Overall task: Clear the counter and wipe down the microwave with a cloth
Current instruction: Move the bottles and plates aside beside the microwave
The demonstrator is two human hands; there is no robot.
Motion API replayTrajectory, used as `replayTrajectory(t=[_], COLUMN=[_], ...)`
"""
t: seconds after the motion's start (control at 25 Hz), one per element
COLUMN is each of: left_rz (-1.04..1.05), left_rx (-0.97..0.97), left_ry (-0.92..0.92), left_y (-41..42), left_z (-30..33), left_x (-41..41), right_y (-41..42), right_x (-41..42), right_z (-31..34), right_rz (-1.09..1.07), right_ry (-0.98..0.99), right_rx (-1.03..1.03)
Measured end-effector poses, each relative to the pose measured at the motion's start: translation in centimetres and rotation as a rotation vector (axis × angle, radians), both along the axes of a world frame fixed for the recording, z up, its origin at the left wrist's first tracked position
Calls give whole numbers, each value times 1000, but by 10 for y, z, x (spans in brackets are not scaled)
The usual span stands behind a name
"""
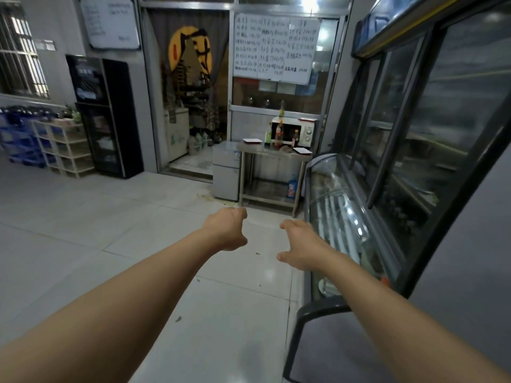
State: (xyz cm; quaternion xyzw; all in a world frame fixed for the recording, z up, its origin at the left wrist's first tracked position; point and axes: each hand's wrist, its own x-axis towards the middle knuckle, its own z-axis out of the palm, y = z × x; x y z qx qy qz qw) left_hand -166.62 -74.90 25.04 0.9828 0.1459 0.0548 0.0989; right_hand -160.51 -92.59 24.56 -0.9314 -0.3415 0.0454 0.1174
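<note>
A white microwave point(300, 131) stands on a steel counter point(249, 147) against the far wall, several steps ahead of me. Bottles stand in front of it: a green one point(267, 136), a red-brown one point(279, 134) and an orange-capped one point(296, 137). Another bottle point(281, 108) stands on top of the microwave. Two flat white cards with red edges lie on the counter, one at the left point(252, 140) and one at the right point(302, 150). My left hand point(228, 229) and my right hand point(300, 244) reach forward over the floor, fingers loosely curled and apart, holding nothing. No cloth is visible.
A curved glass display case point(340, 214) and tall glass-door fridges point(414, 134) line the right side. A small grey fridge point(226, 172) stands left of the counter, beside a curtained doorway point(190, 106). A blue bottle point(292, 186) sits on the counter's lower shelf. A black cabinet point(105, 114) stands left.
</note>
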Motion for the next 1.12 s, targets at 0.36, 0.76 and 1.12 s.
replayTrajectory(t=[0.36,0.76,1.12], left_rz=[-53,-79,-89], left_rx=[55,30,158], left_ry=[-4,20,38], left_y=[154,231,272], left_z=[24,23,33], left_x=[41,140,302], right_y=[155,229,281], right_x=[31,132,302], right_z=[22,22,24], right_rz=[-72,-108,-75], right_ry=[-37,-7,-12], right_rx=[42,22,37])
